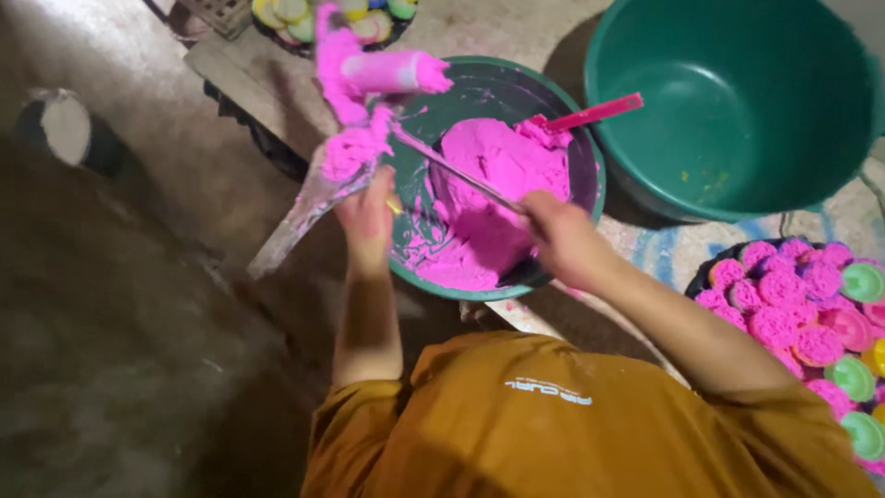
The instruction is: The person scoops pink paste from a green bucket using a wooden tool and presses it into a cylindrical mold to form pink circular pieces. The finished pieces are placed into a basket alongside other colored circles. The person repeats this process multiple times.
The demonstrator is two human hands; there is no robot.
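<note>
My left hand (367, 219) grips a clear plastic bag (343, 152) smeared and partly filled with pink batter, held over the left rim of a dark green bowl (590, 184). The bag's top stands up, coated in pink; its empty tail hangs down to the left. My right hand (562, 242) holds a thin flat stick (456, 171) that slants across the bowl, its tip against the batter at the bag's mouth. A mound of pink batter (498, 184) fills the bowl. A pink spatula handle (595, 112) sticks out of it at the far right.
A large empty green basin (737, 101) stands at the upper right. At the right lies a dark tray (702, 269) of pink moulded cakes and green, pink and yellow cups. Another tray of coloured cups (318, 18) sits at the top. A wooden board (244, 69) lies under the bowl.
</note>
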